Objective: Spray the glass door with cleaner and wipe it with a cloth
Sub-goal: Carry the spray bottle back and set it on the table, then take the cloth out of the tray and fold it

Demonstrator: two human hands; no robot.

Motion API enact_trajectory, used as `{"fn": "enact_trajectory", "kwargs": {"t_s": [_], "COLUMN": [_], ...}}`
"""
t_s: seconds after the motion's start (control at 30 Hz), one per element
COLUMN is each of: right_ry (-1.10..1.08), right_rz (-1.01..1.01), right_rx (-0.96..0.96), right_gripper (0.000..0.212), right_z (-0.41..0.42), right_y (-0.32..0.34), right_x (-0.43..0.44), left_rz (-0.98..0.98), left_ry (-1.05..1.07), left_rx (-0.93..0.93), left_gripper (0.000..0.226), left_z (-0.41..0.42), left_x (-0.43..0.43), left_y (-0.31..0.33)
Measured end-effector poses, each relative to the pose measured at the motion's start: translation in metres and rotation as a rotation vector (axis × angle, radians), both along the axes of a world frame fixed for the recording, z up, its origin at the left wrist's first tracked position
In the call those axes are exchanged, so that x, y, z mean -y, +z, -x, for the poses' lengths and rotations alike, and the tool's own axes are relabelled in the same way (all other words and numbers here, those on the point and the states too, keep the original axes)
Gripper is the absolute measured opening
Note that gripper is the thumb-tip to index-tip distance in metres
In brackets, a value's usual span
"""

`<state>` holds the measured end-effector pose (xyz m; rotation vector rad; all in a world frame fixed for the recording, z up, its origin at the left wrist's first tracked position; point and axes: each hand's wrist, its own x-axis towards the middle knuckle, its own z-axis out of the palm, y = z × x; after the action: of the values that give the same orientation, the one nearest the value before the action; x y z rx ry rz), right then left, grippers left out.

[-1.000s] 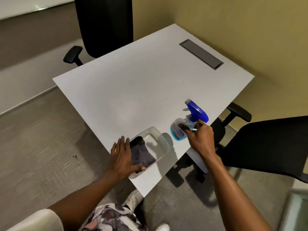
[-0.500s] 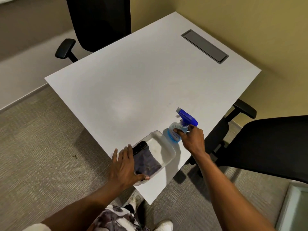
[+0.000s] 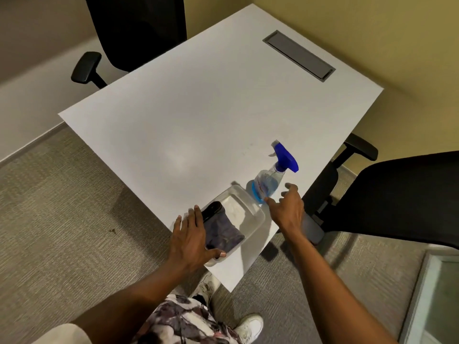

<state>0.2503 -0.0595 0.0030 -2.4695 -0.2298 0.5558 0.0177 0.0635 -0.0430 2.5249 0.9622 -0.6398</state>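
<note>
The spray bottle (image 3: 267, 182) is clear plastic with pale blue liquid, a blue ring at its base and a blue trigger head. It stands upright near the right edge of the white table (image 3: 198, 115), just beside the far end of a clear tub (image 3: 250, 209). The tub sits at the table's near corner and holds a dark crumpled cloth (image 3: 223, 232) and a black flat object (image 3: 211, 210) at its left side. The left hand (image 3: 192, 240) lies flat over the tub's left rim, fingers spread and the thumb on its near edge. The right hand (image 3: 288, 209) hovers beside the bottle, fingers spread apart and gripping nothing, fingertips close to its base.
</note>
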Motion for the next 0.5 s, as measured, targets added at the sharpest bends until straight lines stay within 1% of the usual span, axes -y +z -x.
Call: {"fn": "enact_trajectory", "kwargs": {"t_s": [0.1,0.2,0.27,0.37,0.43,0.5], "right_ry": [-0.063,-0.015,0.075,0.243,0.373,0.521], "right_rz": [-0.018,-0.009,0.011,0.051,0.120,0.234], "right_rx": [0.015,0.013,0.035,0.055,0.059,0.080], "right_gripper": [0.072,0.062,0.055,0.046,0.043,0.041], "right_z": [0.035,0.066,0.080,0.093,0.095,0.095], "right_y": [0.000,-0.002,-0.005,-0.012,-0.017,-0.021], "right_x": [0.006,0.006,0.006,0.003,-0.002,-0.008], "left_rz": [0.021,0.051,0.095,0.207,0.249,0.234], "left_ry": [0.015,0.061,0.122,0.269,0.371,0.444], "left_rx": [0.011,0.063,0.120,0.201,0.234,0.278], "left_gripper": [0.159,0.146,0.130,0.096,0.078,0.062], "left_z": [0.000,0.003,0.005,0.007,0.008,0.010], "left_x": [-0.002,-0.003,-0.003,-0.003,-0.003,-0.003], "left_y": [0.003,0.005,0.007,0.010,0.011,0.011]}}
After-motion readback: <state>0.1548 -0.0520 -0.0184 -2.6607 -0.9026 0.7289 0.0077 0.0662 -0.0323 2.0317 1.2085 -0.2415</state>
